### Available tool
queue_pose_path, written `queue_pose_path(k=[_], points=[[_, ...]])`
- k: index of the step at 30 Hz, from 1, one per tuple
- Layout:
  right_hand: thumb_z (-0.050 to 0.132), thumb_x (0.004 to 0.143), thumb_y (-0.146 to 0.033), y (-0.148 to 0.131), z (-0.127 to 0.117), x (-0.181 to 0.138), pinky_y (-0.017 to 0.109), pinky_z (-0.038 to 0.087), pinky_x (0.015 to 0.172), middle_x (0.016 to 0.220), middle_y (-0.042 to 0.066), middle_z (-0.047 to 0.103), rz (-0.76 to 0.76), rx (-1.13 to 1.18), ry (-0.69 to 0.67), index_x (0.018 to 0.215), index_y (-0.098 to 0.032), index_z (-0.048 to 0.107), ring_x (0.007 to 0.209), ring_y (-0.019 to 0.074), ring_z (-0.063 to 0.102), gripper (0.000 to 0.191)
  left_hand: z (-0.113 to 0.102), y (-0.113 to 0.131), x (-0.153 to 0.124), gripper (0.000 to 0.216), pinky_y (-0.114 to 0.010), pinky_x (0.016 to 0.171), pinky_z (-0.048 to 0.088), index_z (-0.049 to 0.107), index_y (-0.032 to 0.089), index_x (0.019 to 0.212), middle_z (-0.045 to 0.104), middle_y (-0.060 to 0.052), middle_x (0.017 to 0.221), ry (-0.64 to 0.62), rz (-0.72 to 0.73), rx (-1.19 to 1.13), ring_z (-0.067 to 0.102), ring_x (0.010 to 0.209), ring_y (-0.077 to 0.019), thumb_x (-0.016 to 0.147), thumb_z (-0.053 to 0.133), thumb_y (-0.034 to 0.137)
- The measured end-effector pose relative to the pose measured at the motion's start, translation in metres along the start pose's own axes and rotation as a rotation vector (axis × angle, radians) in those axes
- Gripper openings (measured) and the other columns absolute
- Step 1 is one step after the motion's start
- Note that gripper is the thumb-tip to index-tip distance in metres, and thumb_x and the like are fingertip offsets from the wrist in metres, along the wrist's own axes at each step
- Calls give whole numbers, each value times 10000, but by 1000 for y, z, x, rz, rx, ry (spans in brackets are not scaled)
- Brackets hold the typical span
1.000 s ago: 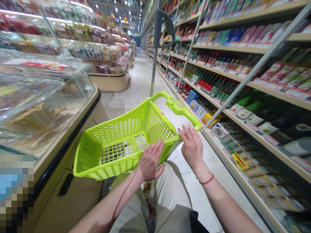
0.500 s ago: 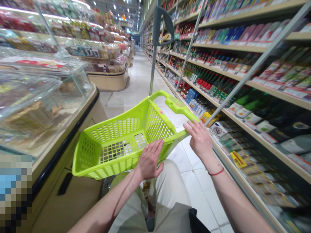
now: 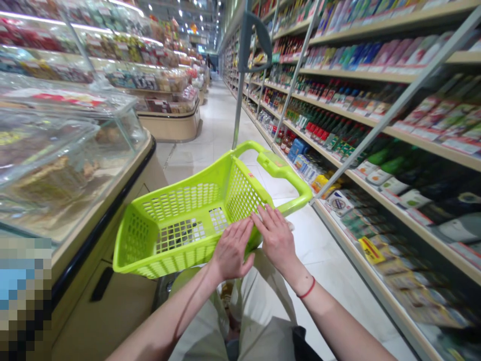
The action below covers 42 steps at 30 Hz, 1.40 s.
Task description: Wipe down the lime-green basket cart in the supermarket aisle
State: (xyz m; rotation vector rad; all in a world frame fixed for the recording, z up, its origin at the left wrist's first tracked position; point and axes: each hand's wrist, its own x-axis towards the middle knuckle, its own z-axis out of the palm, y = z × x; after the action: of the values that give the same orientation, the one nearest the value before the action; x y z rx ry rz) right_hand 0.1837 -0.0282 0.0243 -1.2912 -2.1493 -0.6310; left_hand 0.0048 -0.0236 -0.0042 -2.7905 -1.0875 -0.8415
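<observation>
A lime-green plastic shopping basket (image 3: 176, 220) hangs tilted in front of me, empty, its long handle (image 3: 280, 168) pointing up to the right. My left hand (image 3: 231, 250) lies flat against the basket's near wall, fingers stretched out. My right hand (image 3: 276, 238) rests beside it on the same near rim, fingers spread and flat. A red string circles my right wrist. My beige trousers show below both arms.
A glass-topped display counter (image 3: 71, 165) stands close on the left. Long shelves of packaged goods and bottles (image 3: 376, 115) run along the right, with slanted metal supports (image 3: 394, 100). The tiled aisle (image 3: 214, 125) stretches ahead between them.
My right hand has slid left from the base of the basket's handle to the near rim, ending beside my left hand. The left hand and the basket have barely moved.
</observation>
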Motion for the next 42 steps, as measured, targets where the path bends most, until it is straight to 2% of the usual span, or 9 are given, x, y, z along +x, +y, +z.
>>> queue_pose_path(k=[5, 13, 16, 19, 25, 28, 36, 39, 42], points=[[400, 849, 35, 29, -9, 2, 454, 417, 1126, 1358, 78, 620, -63, 19, 35, 1277, -197, 630, 1369, 237, 464, 538, -1, -1, 0, 890, -463, 1178, 257, 160, 45, 1531, 347, -198, 1549, -13, -5, -16, 302, 1441, -319, 787, 553, 331], [434, 734, 78, 96, -22, 11, 464, 446, 1104, 1240, 114, 687, 67, -124, 140, 1149, -165, 676, 1299, 250, 543, 538, 1, -1, -1, 903, -466, 1182, 245, 129, 63, 1542, 324, -180, 1570, -19, -11, -17, 288, 1451, -318, 789, 546, 336], [424, 746, 76, 87, -16, 10, 484, 447, 1098, 1264, 120, 673, 138, -149, 185, 1185, -168, 652, 1318, 257, 525, 552, 0, -1, 0, 897, -461, 1184, 240, 138, 58, 1540, 322, -180, 1570, -13, -8, -19, 285, 1452, -316, 791, 545, 338], [406, 790, 61, 57, -8, 7, 516, 428, 1106, 1323, 136, 634, 174, -133, 176, 1250, -162, 618, 1371, 274, 461, 553, 0, -1, 0, 892, -462, 1183, 240, 148, 49, 1536, 324, -187, 1565, -14, -4, -17, 285, 1451, -318, 791, 544, 340], [418, 860, 7, 5, 1, 3, 499, 412, 1127, 1375, 100, 603, 9, 24, 39, 1281, -176, 620, 1391, 273, 431, 502, 0, 0, 0, 865, -452, 1183, 243, 182, 37, 1526, 339, -189, 1554, -8, -7, -8, 300, 1442, -310, 797, 541, 335], [421, 834, 32, 17, -3, 3, 472, 424, 1124, 1347, 82, 627, -62, 71, 37, 1256, -188, 639, 1360, 251, 473, 523, 0, 0, 0, 873, -449, 1184, 240, 182, 37, 1527, 327, -185, 1562, -9, -4, -1, 297, 1443, -311, 792, 547, 337], [407, 731, 81, 103, -22, 6, 468, 433, 1121, 1282, 86, 667, 3, 9, 123, 1199, -199, 662, 1331, 224, 512, 602, -1, -1, 0, 893, -458, 1179, 241, 140, 49, 1537, 332, -191, 1560, -29, -7, -3, 302, 1445, -314, 792, 539, 338], [422, 716, 71, 109, -20, 6, 480, 432, 1120, 1284, 69, 667, 89, -20, 165, 1213, -223, 651, 1329, 224, 515, 621, -1, -1, 0, 908, -463, 1175, 247, 122, 52, 1538, 333, -199, 1559, -30, -4, -6, 305, 1445, -317, 788, 546, 339], [423, 733, 71, 92, -13, 5, 500, 429, 1116, 1308, 109, 649, 164, -80, 206, 1242, -189, 634, 1352, 251, 488, 609, 0, -2, 0, 926, -472, 1171, 255, 102, 63, 1543, 330, -196, 1562, -30, -5, -15, 305, 1445, -322, 781, 551, 337]])
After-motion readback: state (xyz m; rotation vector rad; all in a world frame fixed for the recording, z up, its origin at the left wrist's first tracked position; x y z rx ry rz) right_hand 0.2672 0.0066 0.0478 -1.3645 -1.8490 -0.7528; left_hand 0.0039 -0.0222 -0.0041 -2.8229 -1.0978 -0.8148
